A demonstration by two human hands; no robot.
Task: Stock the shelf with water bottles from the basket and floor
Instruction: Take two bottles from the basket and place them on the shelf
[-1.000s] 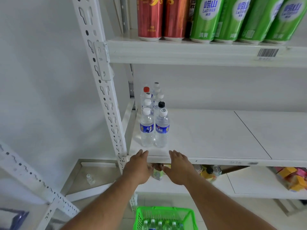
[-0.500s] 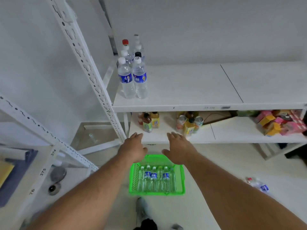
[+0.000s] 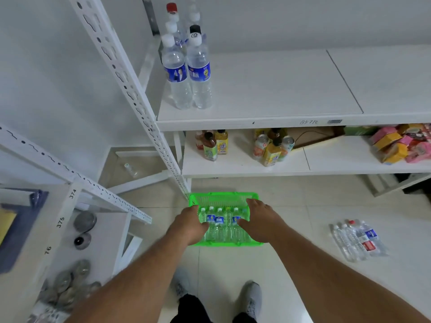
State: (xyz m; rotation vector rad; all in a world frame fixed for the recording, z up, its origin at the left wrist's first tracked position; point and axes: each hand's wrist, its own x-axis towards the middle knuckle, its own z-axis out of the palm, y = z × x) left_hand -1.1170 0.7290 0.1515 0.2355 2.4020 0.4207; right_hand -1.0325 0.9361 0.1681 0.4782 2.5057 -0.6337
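Two shoes (image 3: pixel 253 299) are seen at the bottom edge, partly cut off. Two hands are held over the green basket (image 3: pixel 224 197) on the floor: the left hand (image 3: pixel 190 226) at its left side, the right hand (image 3: pixel 261 221) at its right, fingers loosely extended, nothing gripped; whether the bottles are touched cannot be told. About five small water bottles (image 3: pixel 219 226) are counted lying in the basket, the outer ones hidden behind the hands. Half a second earlier the hands were held higher, above the basket's far rim; they have since been lowered over the bottles. To the right, a pile of bottles on the floor (image 3: pixel 359 238) is noted, perhaps five, the count blurred. One small bottle (image 3: pixel 130 170) lies under the rack at left. On the lower shelf (image 3: pixel 349 164) about eight drinks and a heap of coloured boxes are seen, partly hidden beneath the board above. On the middle shelf (image 3: pixel 279 89), two full bottles (image 3: pixel 187 73) stand in front, at least four more behind, their bodies hidden.
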